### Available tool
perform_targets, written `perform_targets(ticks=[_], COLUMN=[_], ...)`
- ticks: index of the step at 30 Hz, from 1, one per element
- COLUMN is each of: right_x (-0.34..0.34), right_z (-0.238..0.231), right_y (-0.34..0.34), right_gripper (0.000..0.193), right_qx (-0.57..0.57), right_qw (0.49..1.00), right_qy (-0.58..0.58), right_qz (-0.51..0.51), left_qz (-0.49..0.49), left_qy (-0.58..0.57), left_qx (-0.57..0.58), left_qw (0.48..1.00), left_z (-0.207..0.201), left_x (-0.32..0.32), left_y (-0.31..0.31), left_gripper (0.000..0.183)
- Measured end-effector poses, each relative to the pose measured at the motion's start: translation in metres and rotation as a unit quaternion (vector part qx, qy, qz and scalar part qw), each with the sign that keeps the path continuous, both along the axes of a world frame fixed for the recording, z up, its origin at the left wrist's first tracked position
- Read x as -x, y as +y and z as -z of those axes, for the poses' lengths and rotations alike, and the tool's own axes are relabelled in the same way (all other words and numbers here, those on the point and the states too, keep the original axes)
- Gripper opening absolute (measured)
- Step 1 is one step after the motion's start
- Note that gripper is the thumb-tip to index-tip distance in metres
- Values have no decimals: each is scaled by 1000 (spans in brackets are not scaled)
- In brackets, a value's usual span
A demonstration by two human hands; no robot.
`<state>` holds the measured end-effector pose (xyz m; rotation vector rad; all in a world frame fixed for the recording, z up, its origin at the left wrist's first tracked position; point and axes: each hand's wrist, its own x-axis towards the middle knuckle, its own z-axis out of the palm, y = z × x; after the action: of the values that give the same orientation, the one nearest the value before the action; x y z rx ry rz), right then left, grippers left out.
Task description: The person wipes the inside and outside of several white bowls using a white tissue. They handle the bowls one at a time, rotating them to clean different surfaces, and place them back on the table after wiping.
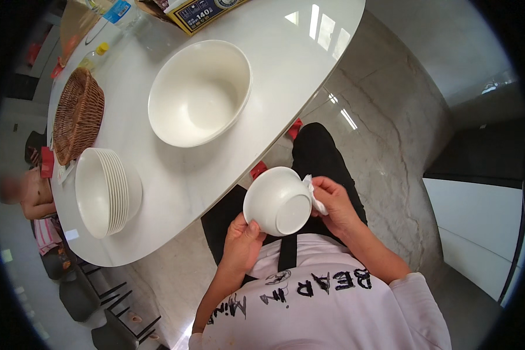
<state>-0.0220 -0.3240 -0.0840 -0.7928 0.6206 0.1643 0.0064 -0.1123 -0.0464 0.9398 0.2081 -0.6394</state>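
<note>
Over my lap I hold a small white bowl (268, 201), tilted so that its outside and round foot ring face up. My left hand (244, 244) grips its rim at the lower left, thumb on the outer wall. Pinched in my right hand (332, 204) is a crumpled white tissue (315, 195), which touches the bowl's right side. On the table, a large white bowl (201, 93) stands upright, its inside bare. To its left a nested stack of white bowls (108, 192) lies toward the table's rounded end.
The glossy white table (175, 198) has a curved edge in front of me. A brown wicker basket (79, 116), a yellow-capped bottle (96, 55) and a printed carton (198, 14) stand farther back. Dark chairs (84, 294) are at the lower left, with another person (38, 192) beyond the table.
</note>
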Motion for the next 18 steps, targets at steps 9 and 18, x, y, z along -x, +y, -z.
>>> perform_targets(ticks=[9,18], right_x=[-29,-7], right_z=[-42,-21], right_y=[1,6], right_gripper=[13,28], right_qx=[559,162], right_qw=[748,979], right_qy=[-340,-123], right_qz=[-113,-28], left_qz=[273,146], left_qy=[-190,-104], left_qx=[-224,-138], left_qw=[916,974], left_z=[-6,6], left_x=[-4,-3], left_y=[-3,9], left_gripper=[20,32])
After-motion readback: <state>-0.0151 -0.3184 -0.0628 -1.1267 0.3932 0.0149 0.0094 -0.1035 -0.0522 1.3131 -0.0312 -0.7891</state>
